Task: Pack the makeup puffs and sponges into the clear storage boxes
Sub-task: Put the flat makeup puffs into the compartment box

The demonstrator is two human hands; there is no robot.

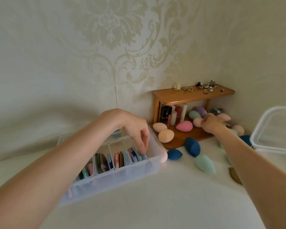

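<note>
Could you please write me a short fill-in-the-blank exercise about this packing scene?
1. The left hand reaches into the clear ____ holding flat puffs.
2. The pink sponge lies on the wooden shelf's ____ board.
3. The two sponges nearest that box on the table are dark ____.

Missing words: storage box; lower; blue

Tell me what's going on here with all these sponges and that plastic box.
A person is packing makeup puffs. The left hand reaches into the divided clear box, fingertips on the flat puffs standing on edge there. The right hand reaches to the small wooden shelf, pinching a peach sponge. Other egg-shaped sponges lie loose, including a navy one. A second clear box sits at right.
</note>
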